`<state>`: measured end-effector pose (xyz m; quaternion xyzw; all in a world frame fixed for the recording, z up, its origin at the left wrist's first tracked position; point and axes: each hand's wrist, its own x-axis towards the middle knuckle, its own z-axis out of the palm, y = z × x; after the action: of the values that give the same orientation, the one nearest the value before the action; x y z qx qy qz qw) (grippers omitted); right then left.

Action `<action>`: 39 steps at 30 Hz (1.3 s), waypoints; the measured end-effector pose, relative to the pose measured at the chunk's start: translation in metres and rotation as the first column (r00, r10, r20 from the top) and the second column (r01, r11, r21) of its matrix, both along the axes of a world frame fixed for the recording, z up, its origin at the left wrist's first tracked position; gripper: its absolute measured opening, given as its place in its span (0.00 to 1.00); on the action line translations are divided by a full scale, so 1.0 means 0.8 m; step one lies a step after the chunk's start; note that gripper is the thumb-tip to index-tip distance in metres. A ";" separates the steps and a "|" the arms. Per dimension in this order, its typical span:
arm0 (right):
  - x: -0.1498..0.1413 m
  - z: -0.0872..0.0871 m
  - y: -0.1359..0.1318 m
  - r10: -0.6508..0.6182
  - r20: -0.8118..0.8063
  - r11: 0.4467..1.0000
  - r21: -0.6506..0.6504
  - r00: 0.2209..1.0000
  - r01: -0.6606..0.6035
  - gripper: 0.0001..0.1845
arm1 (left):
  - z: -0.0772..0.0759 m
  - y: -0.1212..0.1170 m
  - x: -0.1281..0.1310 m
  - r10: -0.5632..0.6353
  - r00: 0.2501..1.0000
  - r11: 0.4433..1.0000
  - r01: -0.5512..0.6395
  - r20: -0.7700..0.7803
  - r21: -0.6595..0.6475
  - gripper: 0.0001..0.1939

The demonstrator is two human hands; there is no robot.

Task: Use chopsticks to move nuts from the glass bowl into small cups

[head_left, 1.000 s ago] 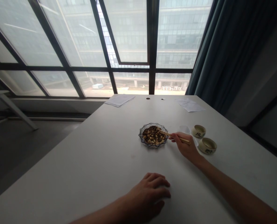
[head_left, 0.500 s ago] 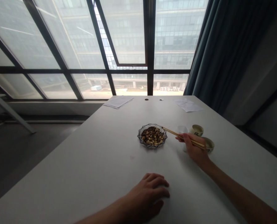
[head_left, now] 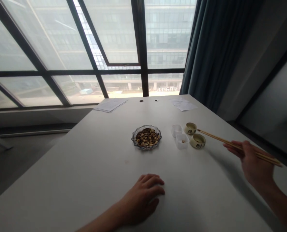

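A pair of wooden chopsticks [head_left: 217,140] is gripped in my right hand [head_left: 255,164], raised over the right side of the table. Their tips are close together beside two small beige cups with dark characters, the rear cup [head_left: 190,131] and the front cup [head_left: 198,145]. Whether the tips pinch anything is too small to tell. Left of the cups stand a rear clear plastic container [head_left: 176,130] and a front clear container [head_left: 182,145] with a small brown bit inside. A scalloped glass bowl [head_left: 134,140] holds mixed seeds and nuts [head_left: 147,137]. My left hand [head_left: 143,199] rests on the tabletop, fingers loosely bent and apart.
The white table [head_left: 90,164] reaches toward large windows. Paper sheets [head_left: 110,105] lie at its far left, and another sheet [head_left: 182,104] at its far right. A dark blue curtain [head_left: 203,61] hangs beyond the right edge.
My right hand has moved right with the chopsticks, from beside the glass bowl to beyond the cups, uncovering the containers and cups. My left hand stays on the table. The view has turned slightly right.
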<state>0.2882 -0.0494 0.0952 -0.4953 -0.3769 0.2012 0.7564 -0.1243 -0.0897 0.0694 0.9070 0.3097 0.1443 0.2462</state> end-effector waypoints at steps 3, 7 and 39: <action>0.014 -0.017 -0.006 -0.014 -0.125 0.998 -0.059 0.992 0.007 0.18 | 0.000 0.000 0.000 0.004 1.000 1.000 -0.004 -0.008 0.010 0.20; 0.015 -0.027 -0.007 0.007 -0.223 0.991 -0.132 0.975 -0.037 0.19 | 0.000 0.000 0.000 0.005 1.000 1.000 -0.004 -0.027 0.020 0.21; -0.004 -0.011 -0.016 0.059 -0.020 0.996 -0.069 0.998 -0.060 0.20 | -0.001 0.002 0.000 -0.004 1.000 0.998 0.005 -0.029 0.058 0.18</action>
<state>0.2851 -0.0620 0.0863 -0.5082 -0.3775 0.2409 0.7357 -0.1245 -0.0881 0.0685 0.9164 0.3068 0.1396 0.2158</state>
